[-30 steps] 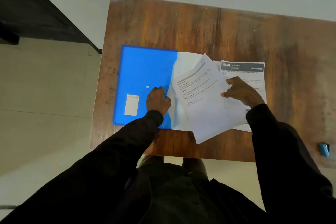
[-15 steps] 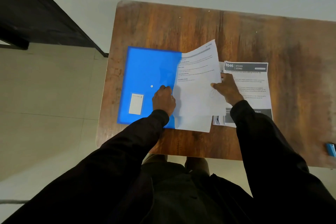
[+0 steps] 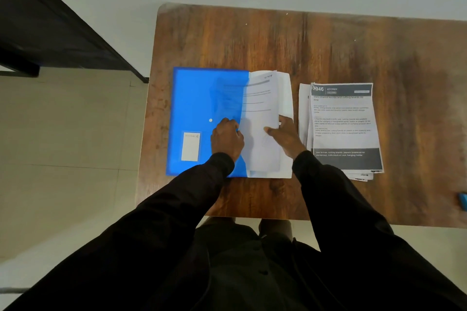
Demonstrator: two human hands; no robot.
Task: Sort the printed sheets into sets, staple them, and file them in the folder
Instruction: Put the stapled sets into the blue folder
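Note:
A translucent blue folder lies on the left part of the wooden table. A printed set of sheets is partly under the folder's cover, its right half sticking out. My left hand grips the cover's right edge with curled fingers. My right hand holds the set's right edge, thumb on top of the page. A stack of printed sheets headed "KITCHEN" lies to the right, apart from both hands.
A small blue object, cut off by the frame, lies at the table's right front edge. A dark piece of furniture stands left of the table. Bare tabletop stretches behind the folder and stack.
My right hand has carried the set left, straightened it and slid it under the folder's cover. My left hand stayed at the cover's edge.

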